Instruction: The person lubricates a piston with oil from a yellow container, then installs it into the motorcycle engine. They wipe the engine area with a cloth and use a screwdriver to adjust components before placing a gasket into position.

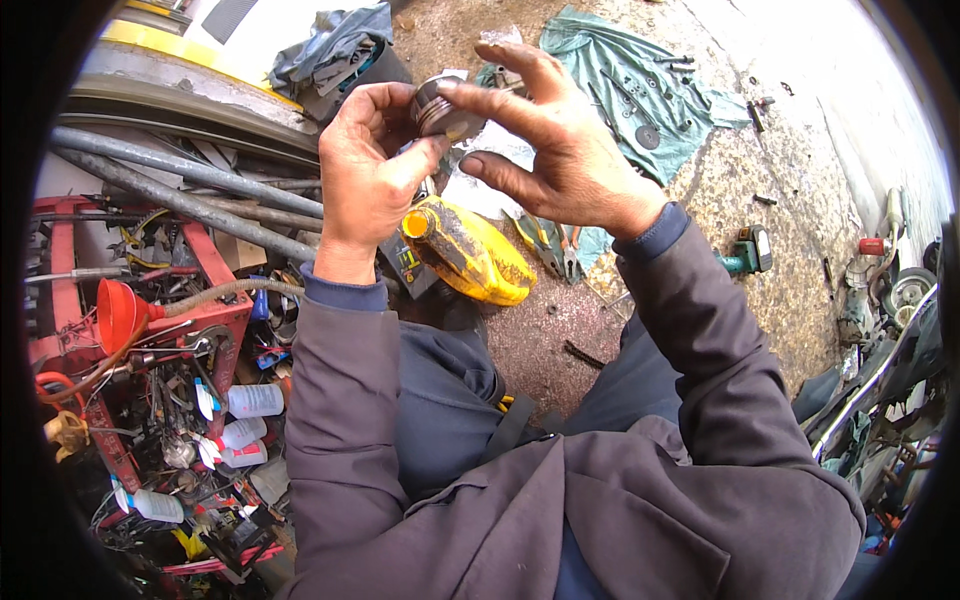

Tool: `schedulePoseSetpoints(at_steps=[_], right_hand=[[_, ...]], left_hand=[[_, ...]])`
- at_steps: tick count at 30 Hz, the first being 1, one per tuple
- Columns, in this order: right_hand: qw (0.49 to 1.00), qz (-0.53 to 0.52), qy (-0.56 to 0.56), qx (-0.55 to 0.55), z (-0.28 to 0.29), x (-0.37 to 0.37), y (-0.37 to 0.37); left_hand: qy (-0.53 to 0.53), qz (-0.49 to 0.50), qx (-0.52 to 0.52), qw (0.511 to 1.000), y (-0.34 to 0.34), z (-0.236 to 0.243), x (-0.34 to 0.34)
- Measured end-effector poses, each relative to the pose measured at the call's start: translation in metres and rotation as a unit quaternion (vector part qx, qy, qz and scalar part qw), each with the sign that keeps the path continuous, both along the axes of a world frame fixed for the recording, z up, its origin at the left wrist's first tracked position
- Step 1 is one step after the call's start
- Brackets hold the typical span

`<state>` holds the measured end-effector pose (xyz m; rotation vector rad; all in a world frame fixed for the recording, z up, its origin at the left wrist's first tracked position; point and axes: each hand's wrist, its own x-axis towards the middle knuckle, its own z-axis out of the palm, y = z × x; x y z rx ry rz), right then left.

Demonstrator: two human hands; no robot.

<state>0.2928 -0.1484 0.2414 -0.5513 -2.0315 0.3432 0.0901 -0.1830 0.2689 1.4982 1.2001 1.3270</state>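
Observation:
Up in front of me, my left hand (370, 165) is closed around a small silvery piston (440, 110) with grooves round its side. Its fingers and thumb grip the piston's left and lower edges. My right hand (560, 150) reaches in from the other side with fingers spread and thumb apart. The right index fingertip is at the piston's upper rim and seems to touch it. Below both hands lies a dirty yellow oil jug (475, 255) with an uncapped mouth. Pliers (570, 258) rest on the ground beside it.
Loose metal parts lie on a green cloth (650, 95) at the far right. A teal cordless tool (745, 252) sits on the stained floor. To the left are metal pipes (190, 195), a red frame (210, 270), an orange funnel (122, 315) and several spray bottles (255, 400).

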Motion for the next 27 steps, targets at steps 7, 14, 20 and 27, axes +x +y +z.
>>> schedulePoseSetpoints(at_steps=[7,14,20,27], right_hand=[[0.864,0.115,0.221,-0.438,-0.003,0.01,0.004],[0.88,0.176,0.14,-0.418,-0.007,0.015,0.011],[0.862,0.134,0.152,-0.465,-0.009,0.008,0.005],[0.826,0.055,0.259,-0.497,-0.016,0.002,0.002]], left_hand=[[-0.129,-0.034,-0.088,0.987,0.001,0.002,-0.011],[-0.116,-0.116,-0.157,0.974,0.005,-0.002,-0.003],[-0.08,-0.161,-0.195,0.964,0.013,-0.01,-0.009],[-0.199,-0.139,-0.212,0.947,0.015,-0.021,0.002]])
